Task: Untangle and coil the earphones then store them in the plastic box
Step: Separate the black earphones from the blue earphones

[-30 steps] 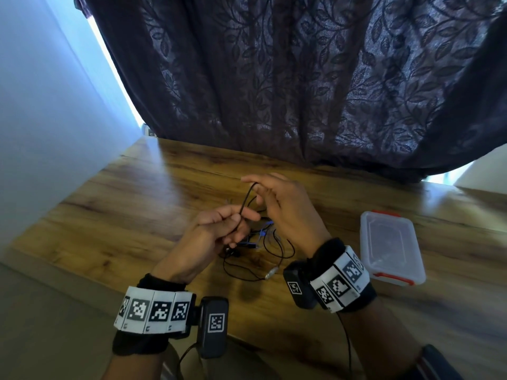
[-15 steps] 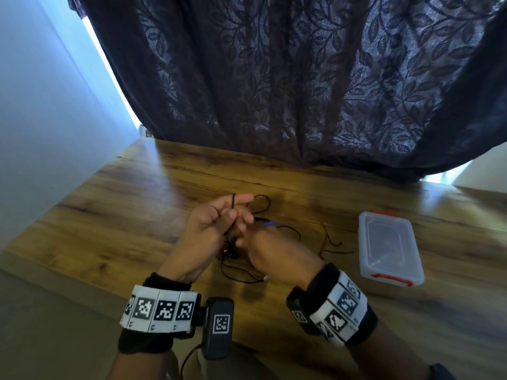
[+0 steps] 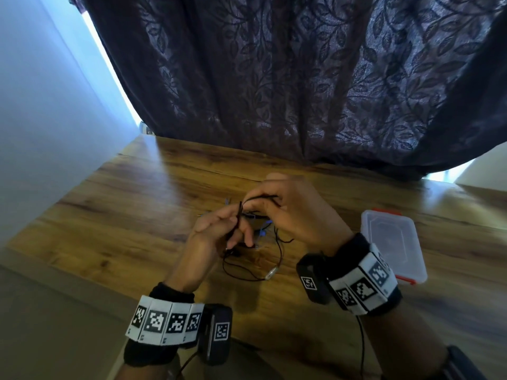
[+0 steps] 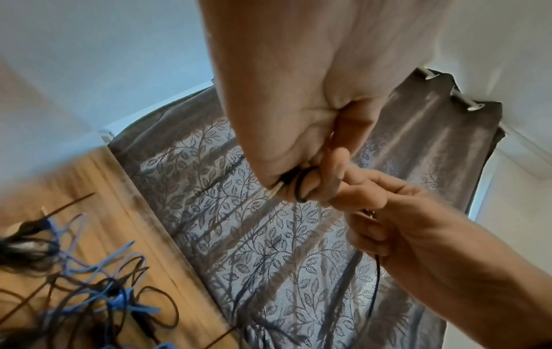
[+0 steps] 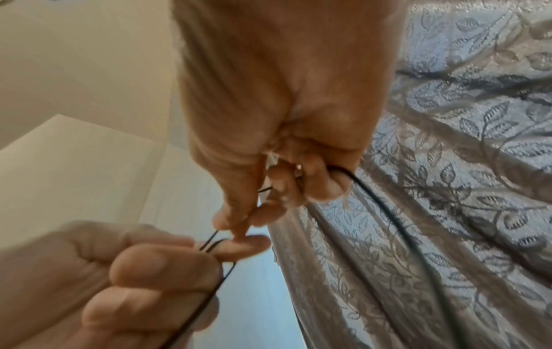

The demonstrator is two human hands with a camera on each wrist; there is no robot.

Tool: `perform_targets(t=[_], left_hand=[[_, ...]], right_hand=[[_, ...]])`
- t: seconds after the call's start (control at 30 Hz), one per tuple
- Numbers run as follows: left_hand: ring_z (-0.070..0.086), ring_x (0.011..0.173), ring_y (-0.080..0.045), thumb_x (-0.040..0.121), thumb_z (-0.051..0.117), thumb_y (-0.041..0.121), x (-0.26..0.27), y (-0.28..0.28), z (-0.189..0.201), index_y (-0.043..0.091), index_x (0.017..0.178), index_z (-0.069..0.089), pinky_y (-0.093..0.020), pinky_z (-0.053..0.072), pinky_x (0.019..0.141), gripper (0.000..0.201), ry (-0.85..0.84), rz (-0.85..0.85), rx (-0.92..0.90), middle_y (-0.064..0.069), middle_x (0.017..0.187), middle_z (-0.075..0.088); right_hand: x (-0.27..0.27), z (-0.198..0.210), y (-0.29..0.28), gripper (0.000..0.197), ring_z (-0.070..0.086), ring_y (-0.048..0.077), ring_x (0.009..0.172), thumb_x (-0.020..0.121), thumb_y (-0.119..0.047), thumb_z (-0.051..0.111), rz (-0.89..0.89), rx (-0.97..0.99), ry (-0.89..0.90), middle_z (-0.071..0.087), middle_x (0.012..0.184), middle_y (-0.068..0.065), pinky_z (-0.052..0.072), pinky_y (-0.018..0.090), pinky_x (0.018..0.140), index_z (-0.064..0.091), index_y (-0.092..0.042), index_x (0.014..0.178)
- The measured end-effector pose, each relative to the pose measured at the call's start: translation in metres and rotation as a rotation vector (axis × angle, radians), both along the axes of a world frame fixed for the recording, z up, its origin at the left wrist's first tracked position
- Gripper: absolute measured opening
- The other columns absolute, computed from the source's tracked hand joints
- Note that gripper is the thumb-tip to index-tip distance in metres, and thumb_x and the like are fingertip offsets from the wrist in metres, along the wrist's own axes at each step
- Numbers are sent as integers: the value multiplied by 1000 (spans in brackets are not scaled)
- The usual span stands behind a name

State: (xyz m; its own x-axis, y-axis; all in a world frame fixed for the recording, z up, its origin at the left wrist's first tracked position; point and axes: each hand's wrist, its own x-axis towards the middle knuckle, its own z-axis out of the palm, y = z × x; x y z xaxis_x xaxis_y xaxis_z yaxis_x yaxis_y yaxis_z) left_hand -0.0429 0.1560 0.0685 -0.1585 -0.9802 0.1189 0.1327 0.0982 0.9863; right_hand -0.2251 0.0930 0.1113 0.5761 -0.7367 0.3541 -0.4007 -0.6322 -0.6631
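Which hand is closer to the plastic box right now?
Right. The right hand holds the black earphone cable just left of the plastic box, not touching it. The left hand pinches the cable further left, beyond the right hand.

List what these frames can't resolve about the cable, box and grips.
- Earbuds: not identifiable; the left hand covers part of the black earphone cable in the head view.
- Plastic box: near end hidden by the right hand's wristband.
- Tangle on the table: blurred in the left wrist view.
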Motion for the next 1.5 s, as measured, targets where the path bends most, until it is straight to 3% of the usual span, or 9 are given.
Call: perform_targets(t=[0.33, 0.57, 0.7, 0.83, 0.97, 1.07, 1.2, 1.4, 1.5], left_hand=[[71, 80, -14, 98, 46, 0, 2, 5, 6, 7, 132, 54, -20, 52, 66, 35, -220, -15, -117, -12, 110, 74], [69, 72, -18, 97, 46, 8, 0, 7, 11, 6, 137, 49, -26, 55, 69, 40, -130, -106, -90, -13, 96, 74], [71, 77, -18, 99, 47, 4, 1, 3, 14, 4, 143, 44, -25, 55, 72, 44, -50, -18, -120, -11, 112, 74], [70, 110, -20, 99, 45, -1, 8, -5, 3, 10, 154, 24, -24, 55, 90, 60, -213, 107, -160, -7, 133, 65], [69, 85, -4, 101, 43, 10, 13, 0, -7, 15, 150, 34, -10, 48, 81, 51, -406, 79, -108, 6, 101, 73], [56, 61, -14, 106, 36, 11, 9, 5, -3, 11, 138, 54, -18, 47, 72, 36, -248, -1, -89, -7, 86, 72], [46, 57, -16, 98, 42, 17, 4, 4, 5, 15, 136, 59, -25, 44, 67, 42, -59, -69, -8, -12, 78, 65], [48, 55, -15, 96, 45, 12, 6, 6, 6, 6, 136, 56, -23, 45, 67, 42, -14, -131, 25, -7, 76, 65], [57, 62, -16, 98, 44, 9, 5, 4, 10, 3, 142, 48, -24, 50, 70, 45, 36, -58, -50, -6, 87, 69]], right_hand=[[6, -13, -5, 3, 61, 9, 75, 85, -19, 79, -103, -12, -258, 66, 85, -8, 41, 12, 67, 79, -17, 88], [6, -17, -12, 4, 67, 9, 80, 87, -16, 76, -150, 30, -346, 70, 86, -5, 49, 17, 71, 80, -17, 88], [14, -41, 4, 19, 66, 0, 91, 100, -12, 57, -75, 282, -108, 74, 103, -2, 53, 22, 82, 74, -21, 104], [15, -39, 31, 18, 62, 2, 66, 104, -23, 52, 260, 281, 280, 69, 75, -3, 52, 20, 65, 69, -15, 101], [4, -11, 23, 14, 65, 2, 67, 100, -22, 59, 213, 176, 139, 65, 73, -12, 56, 22, 65, 72, -18, 101], [-1, -1, 1, 10, 69, 2, 78, 94, -18, 68, 49, 64, -65, 74, 84, -8, 55, 21, 74, 78, -16, 95], [8, -13, -17, 4, 70, 10, 82, 86, -22, 77, -82, 118, -266, 71, 86, -6, 58, 39, 78, 78, -25, 86], [13, -34, -13, 12, 64, -2, 68, 96, -18, 66, -172, 312, -391, 74, 92, -7, 50, 17, 61, 77, -22, 98], [17, -43, 3, 24, 64, 1, 67, 103, -10, 50, -95, 376, -172, 70, 82, -5, 51, 22, 66, 72, -18, 98]])
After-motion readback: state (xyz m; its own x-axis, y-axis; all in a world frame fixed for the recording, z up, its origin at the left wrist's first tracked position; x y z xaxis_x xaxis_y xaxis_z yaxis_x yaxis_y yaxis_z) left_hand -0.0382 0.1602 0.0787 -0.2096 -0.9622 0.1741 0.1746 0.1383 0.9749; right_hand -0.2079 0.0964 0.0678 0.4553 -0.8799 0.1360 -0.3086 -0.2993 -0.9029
